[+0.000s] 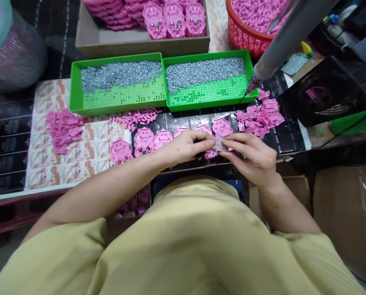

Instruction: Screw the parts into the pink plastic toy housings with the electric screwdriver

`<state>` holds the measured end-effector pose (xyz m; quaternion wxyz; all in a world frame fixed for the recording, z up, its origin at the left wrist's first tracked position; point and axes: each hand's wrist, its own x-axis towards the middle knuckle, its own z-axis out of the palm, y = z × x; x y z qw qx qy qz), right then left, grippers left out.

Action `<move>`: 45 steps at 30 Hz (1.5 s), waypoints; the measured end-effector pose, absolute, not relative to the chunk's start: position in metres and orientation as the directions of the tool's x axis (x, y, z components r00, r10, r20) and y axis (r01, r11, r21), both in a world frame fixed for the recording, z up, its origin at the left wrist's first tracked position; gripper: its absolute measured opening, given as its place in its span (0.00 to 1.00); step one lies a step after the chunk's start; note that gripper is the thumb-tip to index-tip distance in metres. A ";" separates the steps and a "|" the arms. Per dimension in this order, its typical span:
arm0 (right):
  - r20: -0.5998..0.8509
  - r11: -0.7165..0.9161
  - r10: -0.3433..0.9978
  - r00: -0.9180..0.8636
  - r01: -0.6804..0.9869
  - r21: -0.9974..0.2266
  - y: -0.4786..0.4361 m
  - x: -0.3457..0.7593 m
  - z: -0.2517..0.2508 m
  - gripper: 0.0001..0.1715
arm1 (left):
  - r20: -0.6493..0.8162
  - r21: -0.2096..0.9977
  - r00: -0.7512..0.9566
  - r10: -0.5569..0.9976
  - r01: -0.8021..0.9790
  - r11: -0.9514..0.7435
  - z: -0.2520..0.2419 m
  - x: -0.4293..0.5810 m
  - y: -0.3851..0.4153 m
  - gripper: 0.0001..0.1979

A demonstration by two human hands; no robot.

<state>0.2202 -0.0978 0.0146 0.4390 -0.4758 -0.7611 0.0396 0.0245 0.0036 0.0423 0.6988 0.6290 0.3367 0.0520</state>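
My left hand is closed in a pinch on the left edge of a small flat greyish piece. Thumb and fingers of my right hand grip the same piece from the right. Just below it, close to my left fingertips, shows a small pink plastic part, partly hidden. A row of pink plastic housings runs along the table edge; one housing lies right behind the fingers, and another housing with shiny metal bits sits beyond my left forearm. My hands cover parts of the row.
Two green trays of small screws stand behind the row. Pink part piles lie left and right. A cardboard box of housings and a red basket are farther back. A grey screwdriver hangs at the right, near a black fan.
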 end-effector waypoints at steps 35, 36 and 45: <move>0.234 0.283 0.959 -0.159 0.584 -0.761 -0.082 0.202 0.027 0.09 | -0.405 0.879 0.791 0.458 0.475 -0.044 0.046 0.020 0.008 0.13; 0.187 0.222 0.975 -0.119 0.557 -0.801 -0.083 0.202 0.028 0.10 | -0.395 0.892 0.802 0.448 0.451 -0.020 0.046 0.018 0.008 0.13; 0.072 0.073 0.997 -0.022 0.510 -0.857 -0.088 0.201 0.028 0.19 | -0.391 0.913 0.767 0.509 0.392 0.110 0.050 0.016 0.008 0.13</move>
